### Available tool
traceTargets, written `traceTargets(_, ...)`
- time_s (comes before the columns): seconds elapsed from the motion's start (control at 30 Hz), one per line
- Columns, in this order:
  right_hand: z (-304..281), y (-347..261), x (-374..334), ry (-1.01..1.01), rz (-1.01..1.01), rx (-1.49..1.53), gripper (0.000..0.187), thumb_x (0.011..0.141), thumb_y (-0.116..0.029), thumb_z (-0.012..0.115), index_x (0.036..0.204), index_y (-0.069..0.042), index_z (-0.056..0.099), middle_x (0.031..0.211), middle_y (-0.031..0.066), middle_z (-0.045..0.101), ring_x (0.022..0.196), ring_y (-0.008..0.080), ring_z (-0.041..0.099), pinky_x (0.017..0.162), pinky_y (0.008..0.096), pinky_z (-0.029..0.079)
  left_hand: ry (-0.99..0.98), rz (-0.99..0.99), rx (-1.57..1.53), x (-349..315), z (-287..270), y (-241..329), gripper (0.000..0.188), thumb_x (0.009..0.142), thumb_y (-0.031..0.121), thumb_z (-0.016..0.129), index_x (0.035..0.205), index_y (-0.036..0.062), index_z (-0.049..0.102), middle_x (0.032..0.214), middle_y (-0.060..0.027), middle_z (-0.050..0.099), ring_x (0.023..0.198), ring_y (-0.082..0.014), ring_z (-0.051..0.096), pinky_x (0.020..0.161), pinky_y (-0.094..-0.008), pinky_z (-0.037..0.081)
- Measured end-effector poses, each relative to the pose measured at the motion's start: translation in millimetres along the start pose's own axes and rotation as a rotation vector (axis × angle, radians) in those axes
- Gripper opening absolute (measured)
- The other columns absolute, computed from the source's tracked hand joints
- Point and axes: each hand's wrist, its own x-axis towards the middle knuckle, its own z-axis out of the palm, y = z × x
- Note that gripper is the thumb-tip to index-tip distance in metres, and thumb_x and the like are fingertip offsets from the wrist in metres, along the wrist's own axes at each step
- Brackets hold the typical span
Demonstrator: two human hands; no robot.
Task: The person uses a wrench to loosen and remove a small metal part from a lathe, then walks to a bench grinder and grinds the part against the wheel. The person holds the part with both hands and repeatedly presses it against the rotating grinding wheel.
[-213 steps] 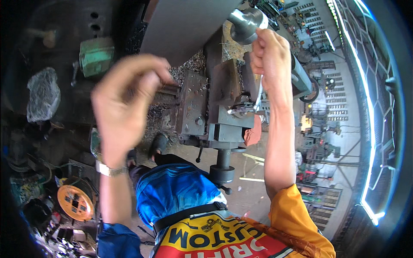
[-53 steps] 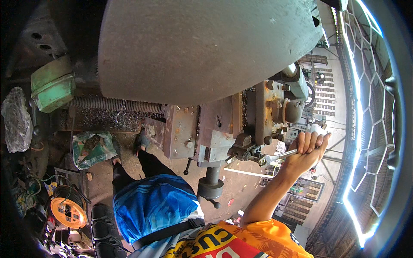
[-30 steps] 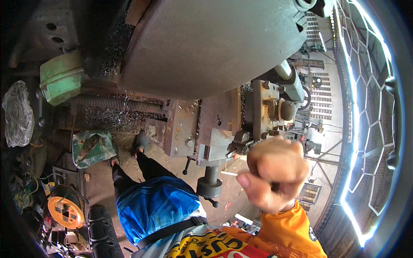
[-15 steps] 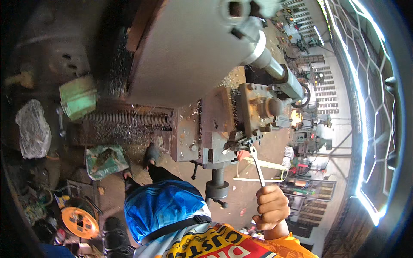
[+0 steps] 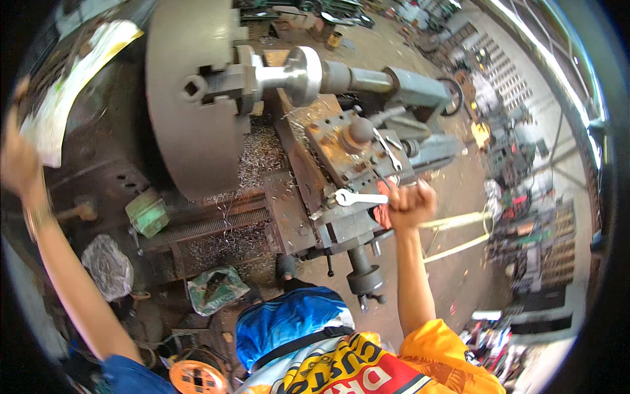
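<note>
My right hand (image 5: 412,205) is closed round the shank of a silver wrench (image 5: 361,197). The wrench's head points left, over the lathe's cross slide. A dark thin rod slants down to the same hand; whether I touch it I cannot tell. A second wrench (image 5: 388,150) lies on the tool post (image 5: 355,136). Far left, my left hand (image 5: 21,161) is raised beside a sheet of white paper (image 5: 80,82) on the headstock. Its fingers are blurred at the picture's rim, so their grip does not show. A large chuck (image 5: 190,141) holds a shiny metal workpiece (image 5: 298,75).
The tailstock (image 5: 420,95) stands behind the workpiece. Metal shavings (image 5: 259,161) cover the bed. A green box (image 5: 147,213), a clear plastic bag (image 5: 107,268) and a green sack (image 5: 216,289) lie near left. A yellow frame (image 5: 456,222) stands beyond my right arm.
My right hand has moved up toward the tool post, and the wrench has swung from upright to lying leftward. My left arm has come into view, reaching to the headstock. The view has shifted.
</note>
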Motion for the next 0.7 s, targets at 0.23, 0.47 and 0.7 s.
traceTargets(0.23, -14.2, 18.1, 10.3, 0.284, -0.026, 0.162, 0.051, 0.096, -0.02, 0.056, 0.055, -0.019, 0.026, 0.046, -0.0037, 0.017, 0.041, 0.0125, 0.013, 0.045, 0.0319, 0.025, -0.875, -0.337, -0.49, -206.4, 28.8, 300.5, 0.034, 0.083, 0.011, 0.074, 0.116, 0.0037, 0.069, 0.114, -0.0165, 0.068, 0.094, -0.0264, 0.069, 0.084, -0.0381, 0.055)
traceTargets(0.47, 1.2, 8.5, 20.2, 0.248, 0.023, 0.174, 0.051, 0.096, -0.022, 0.056, 0.053, -0.019, 0.029, 0.042, -0.0027, 0.021, 0.039, 0.0133, 0.015, 0.046, 0.0325, 0.026, -0.871, -0.783, -0.447, -306.2, 112.1, 336.6, 0.031, 0.084, 0.01, 0.082, 0.108, -0.0008, 0.065, 0.103, -0.0149, 0.066, 0.076, -0.0261, 0.065, 0.065, -0.0344, 0.053)
traceTargets(0.7, -14.4, 12.6, 16.7, 0.221, 0.079, 0.28, 0.049, 0.097, -0.022, 0.053, 0.054, -0.019, 0.03, 0.042, -0.0031, 0.02, 0.039, 0.0128, 0.015, 0.047, 0.0327, 0.027, -0.726, -0.645, -0.421, -320.7, 117.6, 337.6, 0.018, 0.088, 0.003, 0.078, 0.092, -0.0044, 0.062, 0.084, -0.0074, 0.061, 0.066, -0.0086, 0.052, 0.06, -0.0246, 0.045)
